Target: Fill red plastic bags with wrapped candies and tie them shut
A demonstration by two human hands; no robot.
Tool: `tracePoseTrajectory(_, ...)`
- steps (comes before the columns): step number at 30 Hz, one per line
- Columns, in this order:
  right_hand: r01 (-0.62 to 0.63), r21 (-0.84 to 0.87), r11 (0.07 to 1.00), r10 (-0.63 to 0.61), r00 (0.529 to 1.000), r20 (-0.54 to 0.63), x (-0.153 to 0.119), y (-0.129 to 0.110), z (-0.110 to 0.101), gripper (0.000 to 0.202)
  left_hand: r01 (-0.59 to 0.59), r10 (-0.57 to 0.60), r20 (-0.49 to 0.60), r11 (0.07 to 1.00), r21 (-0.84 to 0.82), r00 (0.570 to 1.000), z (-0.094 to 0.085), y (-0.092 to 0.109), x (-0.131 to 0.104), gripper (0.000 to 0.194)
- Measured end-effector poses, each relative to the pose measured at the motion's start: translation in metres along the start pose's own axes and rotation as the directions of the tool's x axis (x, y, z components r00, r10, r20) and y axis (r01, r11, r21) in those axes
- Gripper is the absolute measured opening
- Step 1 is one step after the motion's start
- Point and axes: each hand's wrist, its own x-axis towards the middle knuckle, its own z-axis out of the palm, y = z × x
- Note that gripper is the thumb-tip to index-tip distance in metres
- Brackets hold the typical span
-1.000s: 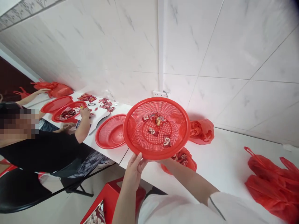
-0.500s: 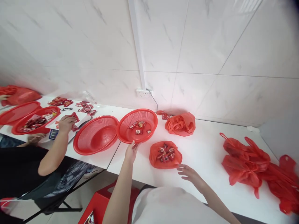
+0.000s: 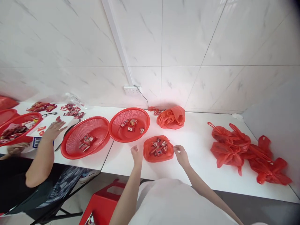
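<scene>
Low in the middle of the frame, an open red plastic bag (image 3: 158, 149) full of small red-wrapped sweets lies on the white desk (image 3: 199, 150), close to the desk's near edge. The left hand (image 3: 137, 153) is at the bag's left rim, fingers loosely curled and holding nothing; whether it touches the plastic cannot be told. The right hand (image 3: 181, 153) is at the bag's right rim, thumb and forefinger drawn close together right at the plastic, though a firm pinch cannot be made out.

Just above the bag sits a round red basket (image 3: 129, 124) with a few sweets inside, its left rim touching a wider red basket (image 3: 85, 137) that holds a couple of packets and overhangs the seam between two desk tops. Right of the round basket, near the wall, lies a crumpled red bag (image 3: 171, 117). Between the open bag and a pile of knotted red bags (image 3: 246, 150) at the right of the frame, the desk surface is bare white.

At the left of the frame another person's hand (image 3: 53, 129) rests flat on a white sheet (image 3: 47, 123), beside a further red basket (image 3: 16, 129) of sweets at the left edge.
</scene>
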Motion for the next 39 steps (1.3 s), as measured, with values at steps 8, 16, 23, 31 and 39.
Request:
tracePoseTrajectory(8, -0.03, 0.017, 0.999, 0.029, 0.998, 0.051, 0.034, -0.024, 0.01, 0.027, -0.357, 0.247, 0.259, 0.617, 0.701, 0.934, 0.004, 0.004, -0.035, 0.011)
tracePoseTrajectory(16, 0.199, 0.342, 0.918, -0.179, 0.98, -0.09, 0.035, -0.097, -0.031, 0.036, -0.519, 0.552, 0.039, 0.754, 0.402, 0.833, -0.015, 0.076, -0.039, 0.016)
tracePoseTrajectory(23, 0.223, 0.374, 0.9, -0.196, 0.974, -0.109, 0.032, -0.116, -0.043, 0.031, -0.449, 0.48, -0.022, 0.835, 0.317, 0.877, -0.015, 0.097, -0.04, 0.006)
tracePoseTrajectory(31, 0.345, 0.278, 0.896, -0.307, 0.936, -0.172, 0.027, -0.113, -0.054, 0.029, -0.207, 0.308, 0.241, 0.907, -0.368, 0.92, -0.001, 0.104, -0.044, 0.022)
tracePoseTrajectory(39, 0.349, 0.219, 0.911, -0.35, 0.936, -0.037, 0.019, -0.115, -0.041, 0.025, -0.174, 0.295, 0.425, 0.938, -0.301, 0.855, 0.022, 0.102, -0.065, 0.044)
